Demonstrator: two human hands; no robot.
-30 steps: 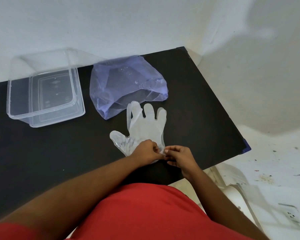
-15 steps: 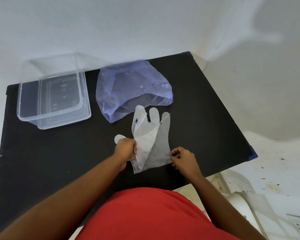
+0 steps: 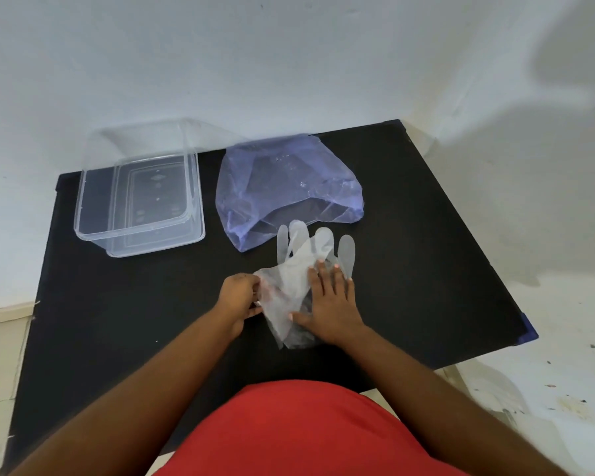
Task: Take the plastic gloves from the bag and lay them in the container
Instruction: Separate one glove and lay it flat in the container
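Thin clear plastic gloves (image 3: 301,266) lie on the black table (image 3: 426,255), fingers pointing away from me. My left hand (image 3: 239,295) pinches the upper glove's left edge and lifts it off the one beneath. My right hand (image 3: 330,300) lies flat, fingers spread, pressing the lower glove onto the table. Just behind the gloves sits the crumpled bluish plastic bag (image 3: 285,187), its mouth facing me. The clear rectangular container (image 3: 138,190) stands open at the back left.
A white wall runs right behind the table. The table's right edge has a blue corner piece (image 3: 528,329), with a speckled white floor beyond it. My red shirt fills the bottom of the view.
My right hand let go of the glove's cuff and moved up to lie flat on the gloves. My left hand keeps pulling the top glove leftward. The camera tilted down a little.
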